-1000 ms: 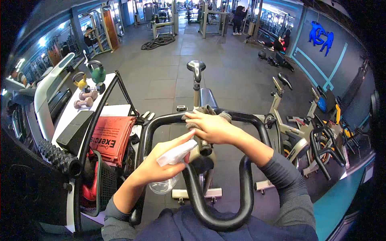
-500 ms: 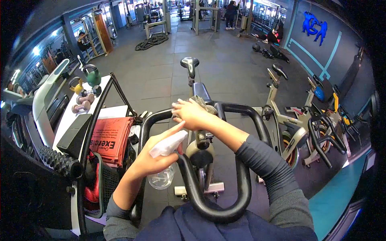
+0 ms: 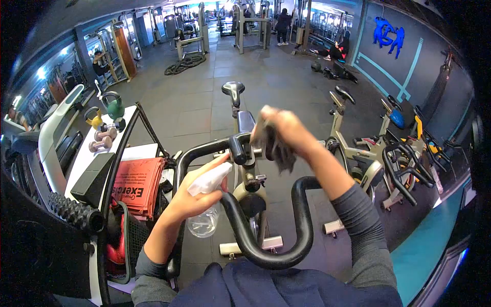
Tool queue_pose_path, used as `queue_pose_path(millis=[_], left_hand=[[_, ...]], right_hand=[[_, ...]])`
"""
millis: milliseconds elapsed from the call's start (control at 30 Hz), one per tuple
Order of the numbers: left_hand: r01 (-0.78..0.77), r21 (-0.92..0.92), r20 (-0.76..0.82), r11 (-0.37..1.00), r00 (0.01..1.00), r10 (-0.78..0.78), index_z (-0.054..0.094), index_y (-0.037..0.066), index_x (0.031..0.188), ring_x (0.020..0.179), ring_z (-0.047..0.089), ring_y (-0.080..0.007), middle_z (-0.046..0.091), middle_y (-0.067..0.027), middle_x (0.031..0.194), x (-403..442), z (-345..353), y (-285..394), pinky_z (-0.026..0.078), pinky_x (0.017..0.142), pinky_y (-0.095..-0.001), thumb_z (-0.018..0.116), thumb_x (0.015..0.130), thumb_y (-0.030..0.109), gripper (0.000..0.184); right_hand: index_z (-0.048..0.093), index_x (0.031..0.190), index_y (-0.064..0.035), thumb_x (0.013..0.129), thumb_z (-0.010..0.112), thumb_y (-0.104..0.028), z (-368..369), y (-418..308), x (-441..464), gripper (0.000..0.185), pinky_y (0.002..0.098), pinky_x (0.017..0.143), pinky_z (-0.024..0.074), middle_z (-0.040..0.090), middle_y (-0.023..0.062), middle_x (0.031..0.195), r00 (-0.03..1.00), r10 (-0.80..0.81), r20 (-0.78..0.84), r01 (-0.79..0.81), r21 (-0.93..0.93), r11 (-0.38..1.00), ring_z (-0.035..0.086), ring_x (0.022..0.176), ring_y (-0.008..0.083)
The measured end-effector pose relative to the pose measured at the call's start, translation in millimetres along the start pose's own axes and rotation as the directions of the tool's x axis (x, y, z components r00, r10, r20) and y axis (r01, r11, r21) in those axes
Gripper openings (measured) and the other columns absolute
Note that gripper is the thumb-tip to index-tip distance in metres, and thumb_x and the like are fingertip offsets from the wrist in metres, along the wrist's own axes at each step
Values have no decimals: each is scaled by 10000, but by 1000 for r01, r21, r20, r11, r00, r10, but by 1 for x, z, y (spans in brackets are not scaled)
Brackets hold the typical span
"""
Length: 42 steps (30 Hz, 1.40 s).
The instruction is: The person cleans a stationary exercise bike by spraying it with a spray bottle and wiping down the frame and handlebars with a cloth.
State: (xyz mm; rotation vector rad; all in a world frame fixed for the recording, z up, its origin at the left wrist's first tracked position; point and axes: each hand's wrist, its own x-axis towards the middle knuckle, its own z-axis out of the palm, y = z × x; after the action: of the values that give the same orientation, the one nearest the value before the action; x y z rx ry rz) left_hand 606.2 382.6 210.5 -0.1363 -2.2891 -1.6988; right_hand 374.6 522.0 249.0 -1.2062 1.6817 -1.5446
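Note:
My left hand (image 3: 186, 199) is closed around a clear spray bottle (image 3: 203, 224) with a white trigger head, at the left side of a stationary bike's black handlebar (image 3: 273, 260). My right hand (image 3: 292, 134), slightly smeared by motion, grips a crumpled grey cloth (image 3: 280, 153) that hangs down from the fingers. Hand and cloth appear over the right part of the handlebar and hide some of it; contact with the bar cannot be made out. Beyond the bar, the bike's black saddle (image 3: 233, 90) points away from me.
At left stands a rack with red printed sheets (image 3: 137, 187), kettlebells (image 3: 113, 106), dumbbells (image 3: 102, 139), a ridged foam roller (image 3: 76, 212) and a dark basket (image 3: 134, 240). More exercise bikes (image 3: 381, 169) stand at right. A coiled rope (image 3: 185, 64) and people are farther back.
My right hand has lifted the cloth off the middle of the handlebar and moved right, uncovering the bar's centre. My left hand keeps its hold on the spray bottle. The view has shifted slightly.

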Motion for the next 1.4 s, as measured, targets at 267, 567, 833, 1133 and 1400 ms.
queue_pose_path(millis=[267,567,833,1133,1400], left_hand=[[-77,-8,-15,997,997,77,343,43,1414,751,531,-106,570,-35,828,0,1,-6,449,721,-242,549,701,3,743],[-56,41,-15,998,998,57,331,50,1421,725,523,-107,559,-40,802,1,1,-3,448,691,-232,555,687,10,768],[-3,34,31,999,1000,2,299,4,1422,809,560,-132,586,-58,885,-2,1,4,449,801,-267,577,702,41,773],[-10,36,33,999,999,9,295,13,1427,803,550,-125,583,-47,858,0,0,2,447,797,-259,571,697,13,780],[-28,58,14,998,1000,28,300,24,1427,772,558,-122,589,-49,830,0,0,-4,458,756,-258,564,684,-21,789]], right_hand=[[465,1268,-87,983,275,-449,-8,19,57,498,429,1046,273,442,166,1307,896,-436,-83,343,-494,799,390,1220,299],[359,1398,-172,912,331,-530,35,72,81,604,546,1068,235,312,106,1453,968,227,110,25,-938,344,281,1350,287],[459,1337,-242,963,342,-305,38,59,119,397,612,994,337,401,69,1388,907,404,119,29,-975,221,319,1306,352],[456,1343,-204,890,423,-500,16,120,182,542,638,998,309,317,119,1455,940,341,16,-126,-912,391,277,1333,363],[541,1280,-237,775,511,-452,25,96,137,549,552,1017,324,390,46,1431,955,255,150,84,-963,254,344,1326,271]])
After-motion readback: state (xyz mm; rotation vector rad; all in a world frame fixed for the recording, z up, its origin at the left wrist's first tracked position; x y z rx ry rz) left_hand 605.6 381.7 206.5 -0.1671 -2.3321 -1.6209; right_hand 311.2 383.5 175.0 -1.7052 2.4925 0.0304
